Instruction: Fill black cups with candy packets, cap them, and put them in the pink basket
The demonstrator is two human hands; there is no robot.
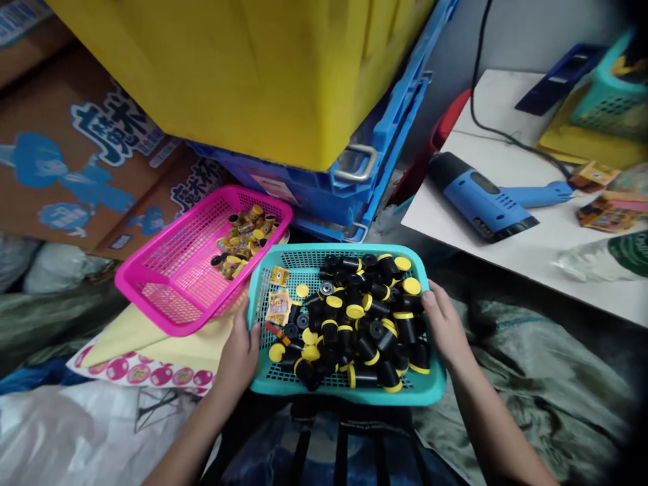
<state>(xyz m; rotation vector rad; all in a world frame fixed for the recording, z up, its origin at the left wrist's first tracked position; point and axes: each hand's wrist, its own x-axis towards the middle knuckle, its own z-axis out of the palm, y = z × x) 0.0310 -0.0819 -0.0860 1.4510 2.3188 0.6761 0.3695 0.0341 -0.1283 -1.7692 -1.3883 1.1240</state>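
Note:
A teal plastic basket point(349, 398) is held level above my lap, its rim gripped at both ends. My left hand point(241, 347) closes around the left end, with the thumb at the rim. At the opposite end, my right hand point(446, 324) grips the rim; some fingers are hidden beneath. Inside lie many small black cylinders with yellow caps point(369, 324), heaped toward the right. Small printed yellow-orange labels point(278, 307) rest at the basket's left, near an orange-red strip point(277, 333). Beyond my left hand, a pink basket point(146, 307) contains small cylinders in yellow printed wraps point(248, 233).
A blue heat gun-like tool point(480, 196) lies on the white table point(445, 236) at right, near a clear bottle point(592, 260). Ahead, a yellow crate point(243, 81) sits on blue crates point(314, 196). Cardboard boxes point(55, 135) stand left. Yellow paper point(136, 337) lies under the pink basket.

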